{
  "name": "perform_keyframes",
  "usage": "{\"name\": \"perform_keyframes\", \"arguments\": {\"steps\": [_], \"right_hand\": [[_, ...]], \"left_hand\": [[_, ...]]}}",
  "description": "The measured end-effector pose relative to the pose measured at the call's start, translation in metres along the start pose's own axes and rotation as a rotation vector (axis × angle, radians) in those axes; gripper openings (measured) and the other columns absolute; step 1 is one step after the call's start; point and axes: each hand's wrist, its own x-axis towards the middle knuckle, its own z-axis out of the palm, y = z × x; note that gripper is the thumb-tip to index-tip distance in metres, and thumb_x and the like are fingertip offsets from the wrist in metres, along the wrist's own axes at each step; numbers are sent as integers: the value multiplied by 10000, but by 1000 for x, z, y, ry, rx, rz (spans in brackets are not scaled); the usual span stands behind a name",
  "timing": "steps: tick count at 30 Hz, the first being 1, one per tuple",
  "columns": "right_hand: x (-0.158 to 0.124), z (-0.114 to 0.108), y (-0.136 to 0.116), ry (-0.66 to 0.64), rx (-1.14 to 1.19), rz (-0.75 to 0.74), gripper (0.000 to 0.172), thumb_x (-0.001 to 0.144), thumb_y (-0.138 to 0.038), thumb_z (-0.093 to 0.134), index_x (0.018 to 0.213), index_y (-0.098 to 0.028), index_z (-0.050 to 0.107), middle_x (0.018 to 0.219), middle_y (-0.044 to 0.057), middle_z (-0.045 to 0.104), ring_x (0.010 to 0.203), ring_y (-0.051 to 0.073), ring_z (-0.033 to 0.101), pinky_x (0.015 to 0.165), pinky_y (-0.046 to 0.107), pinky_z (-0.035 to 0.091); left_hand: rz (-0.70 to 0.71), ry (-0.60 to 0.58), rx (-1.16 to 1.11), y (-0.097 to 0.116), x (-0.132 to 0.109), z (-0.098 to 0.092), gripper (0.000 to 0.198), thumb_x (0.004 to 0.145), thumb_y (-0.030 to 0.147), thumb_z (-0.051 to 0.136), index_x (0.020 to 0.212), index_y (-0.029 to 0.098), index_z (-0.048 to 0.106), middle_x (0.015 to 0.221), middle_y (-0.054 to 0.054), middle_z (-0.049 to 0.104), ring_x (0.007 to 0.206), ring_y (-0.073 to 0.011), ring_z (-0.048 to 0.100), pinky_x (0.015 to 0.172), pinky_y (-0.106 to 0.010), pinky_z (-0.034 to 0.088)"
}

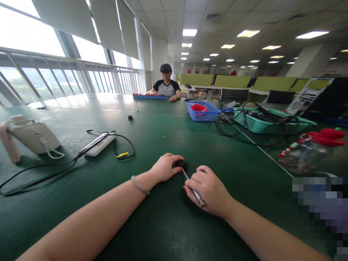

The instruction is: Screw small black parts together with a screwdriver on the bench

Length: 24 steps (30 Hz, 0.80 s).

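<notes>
My left hand (pixel 164 167) lies on the green table (pixel 168 134) with its fingers curled round a small black part (pixel 181 165). A bracelet sits on that wrist. My right hand (pixel 208 190) is closed in a pen grip on a thin metal tool (pixel 194 190). The tool's tip points up and left and meets the black part. Both hands rest close together near the table's front middle.
A white power strip (pixel 98 144) with black cable lies to the left, beside a beige device (pixel 29 136). A blue basket (pixel 203 110), a teal basket (pixel 255 122) of cables and a red-capped bottle (pixel 312 150) stand right. Another person (pixel 166 86) sits at the far end.
</notes>
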Motion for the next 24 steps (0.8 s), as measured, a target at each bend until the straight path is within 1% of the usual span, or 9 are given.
{"name": "perform_keyframes", "arguments": {"steps": [3,6,8,12,17,20,24], "right_hand": [[0,0,-1,-27,-19,9,172,900,-222,499,831,-200,656,724,24,622,701,161,546,873,385,372],[0,1,-3,-40,-35,18,153,892,-198,506,951,-191,647,789,39,644,746,172,571,885,387,367],[0,1,-3,-47,-40,23,164,890,-186,507,991,-186,635,825,46,652,775,178,580,892,391,362],[0,1,-3,-67,-58,16,150,899,-187,493,935,-188,638,799,43,645,760,180,562,884,399,359],[1,0,-3,-11,-67,19,166,919,-197,474,899,-186,638,759,35,631,734,172,541,872,392,362],[1,-1,-3,7,-63,36,169,921,-194,475,897,-183,642,766,39,636,739,171,542,881,392,359],[1,-1,-2,-5,-54,68,169,922,-198,483,909,-187,651,799,45,647,752,172,554,875,390,360]], "left_hand": [[8,4,-6,0,0,0,399,801,350,639,1194,290,610,1099,-28,666,1063,-214,570,973,-344,456],[0,-2,-6,0,0,0,408,804,349,634,1207,292,605,1105,-30,662,1066,-217,570,978,-349,453],[-7,-6,-4,-1,0,0,415,804,348,633,1215,294,600,1109,-31,660,1069,-219,568,983,-353,449],[-5,1,-4,-1,0,1,425,800,342,636,1220,290,594,1109,-33,660,1057,-216,574,974,-349,456],[-12,9,-8,-1,1,2,403,788,344,647,1184,283,600,1066,-29,668,1041,-217,579,944,-346,471],[-24,5,-6,0,1,1,385,789,355,646,1165,280,606,1058,-29,667,1029,-216,585,932,-344,475],[-20,6,-16,0,1,0,385,786,360,651,1158,272,608,1049,-28,670,1028,-212,586,930,-340,477]]}}
